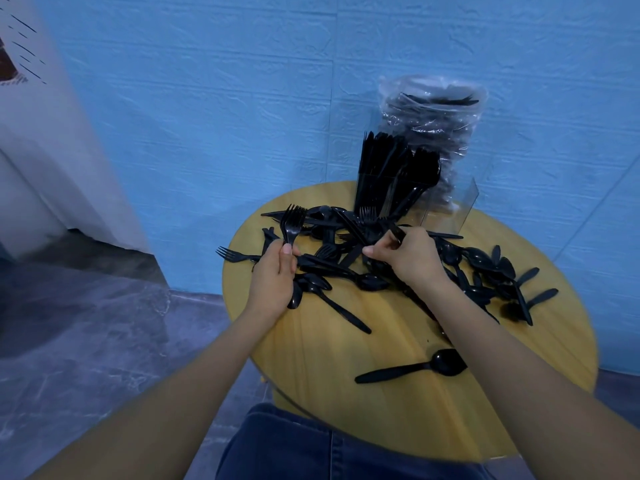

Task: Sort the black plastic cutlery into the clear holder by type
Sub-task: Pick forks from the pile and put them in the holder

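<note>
Far across the round table (398, 410), the clear holder (450, 206) stands beyond both hands, nearer the right hand (405, 258) apparently pinching one fork, while the left hand (277, 271) grips upright forks (292, 223).

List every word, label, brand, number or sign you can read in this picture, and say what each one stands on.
No text can be read anywhere.
White panel at the upper left: dark dashes and a brownish printed patch, too blurred and cropped to read.
Clear plastic bag of cutlery behind the clear holder: no label legible.
Black forks in the left hand: no marking visible.
Round wooden table: no print.
</note>
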The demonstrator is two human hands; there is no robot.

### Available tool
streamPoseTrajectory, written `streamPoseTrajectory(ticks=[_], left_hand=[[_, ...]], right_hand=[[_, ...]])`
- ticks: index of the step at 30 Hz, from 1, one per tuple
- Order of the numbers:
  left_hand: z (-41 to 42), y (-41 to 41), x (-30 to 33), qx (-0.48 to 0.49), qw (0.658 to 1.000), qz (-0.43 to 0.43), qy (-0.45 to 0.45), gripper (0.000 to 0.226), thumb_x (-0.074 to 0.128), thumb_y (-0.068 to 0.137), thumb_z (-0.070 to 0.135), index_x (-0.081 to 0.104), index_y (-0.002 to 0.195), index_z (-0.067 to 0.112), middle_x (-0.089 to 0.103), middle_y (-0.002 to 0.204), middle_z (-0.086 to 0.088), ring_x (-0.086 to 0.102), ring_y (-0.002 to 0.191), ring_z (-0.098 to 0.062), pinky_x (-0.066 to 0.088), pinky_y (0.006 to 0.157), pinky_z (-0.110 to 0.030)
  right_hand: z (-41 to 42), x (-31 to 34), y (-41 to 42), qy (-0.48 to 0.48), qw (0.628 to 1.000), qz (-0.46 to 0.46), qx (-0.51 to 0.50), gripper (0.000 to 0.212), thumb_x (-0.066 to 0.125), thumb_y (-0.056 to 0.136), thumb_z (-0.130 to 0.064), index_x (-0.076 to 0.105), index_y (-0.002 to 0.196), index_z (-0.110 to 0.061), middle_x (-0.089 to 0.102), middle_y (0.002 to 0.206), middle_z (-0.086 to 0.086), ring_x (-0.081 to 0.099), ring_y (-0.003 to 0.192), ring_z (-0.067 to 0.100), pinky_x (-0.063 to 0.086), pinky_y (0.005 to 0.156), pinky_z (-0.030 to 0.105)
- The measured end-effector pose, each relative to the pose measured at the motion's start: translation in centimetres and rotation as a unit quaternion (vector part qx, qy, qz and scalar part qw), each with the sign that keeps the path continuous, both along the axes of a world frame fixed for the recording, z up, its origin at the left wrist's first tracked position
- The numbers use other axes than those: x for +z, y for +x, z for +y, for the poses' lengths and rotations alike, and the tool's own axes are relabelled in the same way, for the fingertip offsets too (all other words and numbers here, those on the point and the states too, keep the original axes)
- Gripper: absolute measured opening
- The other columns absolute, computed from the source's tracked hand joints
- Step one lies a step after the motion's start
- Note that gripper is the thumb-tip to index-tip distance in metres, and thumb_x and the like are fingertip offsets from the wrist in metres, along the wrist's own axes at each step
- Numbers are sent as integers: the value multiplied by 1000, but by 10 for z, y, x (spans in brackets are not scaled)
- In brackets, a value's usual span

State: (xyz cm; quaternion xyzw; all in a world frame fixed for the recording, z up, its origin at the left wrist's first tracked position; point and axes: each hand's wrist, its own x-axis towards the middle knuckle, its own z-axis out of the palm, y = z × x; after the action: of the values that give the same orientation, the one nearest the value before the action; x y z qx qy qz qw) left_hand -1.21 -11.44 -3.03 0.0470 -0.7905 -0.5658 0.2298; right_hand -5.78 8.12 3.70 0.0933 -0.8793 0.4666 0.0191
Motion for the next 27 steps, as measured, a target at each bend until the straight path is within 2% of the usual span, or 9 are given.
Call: streamPoseTrajectory(ticks=[5,8,11,16,19,21,24,27], left_hand=[[11,-6,27,-27,1000,6,-12,30,27,103,28,51,84,24,44,68,5,38,57,-8,32,55,-23],[20,-13,47,-42,999,3,4,31,27,103,26,51,83,23,44,68,5,36,54,-7,31,53,-22],[30,-19,61,-54,998,-8,31,31,28,104,25,51,83,21,43,67,4,35,52,-8,31,50,-22],[52,-25,69,-88,994,-41,45,31,27,104,23,51,85,16,41,66,3,34,52,-8,30,48,-20],[65,-29,74,-112,989,-59,73,31,27,104,21,49,85,14,40,66,2,31,51,-9,28,44,-19],[72,-32,77,-122,986,-72,87,31,27,104,21,49,83,14,39,65,2,30,50,-8,27,44,-19],[79,-36,82,-134,983,-90,91,32,27,104,21,49,82,14,39,64,2,31,49,-8,28,45,-20],[85,-39,84,-150,976,-129,95,32,27,104,22,50,83,13,42,65,1,33,50,-8,32,45,-20]], right_hand=[[14,6,2,-12,1000,12,6,23,75,79,-21,64,72,-2,64,73,6,49,62,10,39,57,18],[24,9,2,-15,1000,25,5,19,76,78,-21,65,69,-7,69,76,-1,56,68,8,40,61,18],[33,12,2,-5,999,39,7,19,76,77,-22,65,64,-15,66,70,-4,56,64,6,41,62,18],[50,15,-4,38,997,72,5,19,69,84,-26,71,73,-11,66,65,-4,59,62,9,45,62,24],[59,15,-6,69,993,98,3,11,70,84,-22,69,76,-15,68,74,-5,63,73,13,50,69,30],[64,15,-8,92,989,114,2,1,71,83,-17,71,84,-18,70,83,-3,65,79,15,52,73,32],[70,17,-9,131,978,161,-7,10,69,85,-17,73,94,-17,70,88,-2,62,79,14,48,67,27],[72,17,-8,94,968,231,-10,12,70,83,-11,76,91,-16,71,84,-1,63,76,16,51,68,32]])
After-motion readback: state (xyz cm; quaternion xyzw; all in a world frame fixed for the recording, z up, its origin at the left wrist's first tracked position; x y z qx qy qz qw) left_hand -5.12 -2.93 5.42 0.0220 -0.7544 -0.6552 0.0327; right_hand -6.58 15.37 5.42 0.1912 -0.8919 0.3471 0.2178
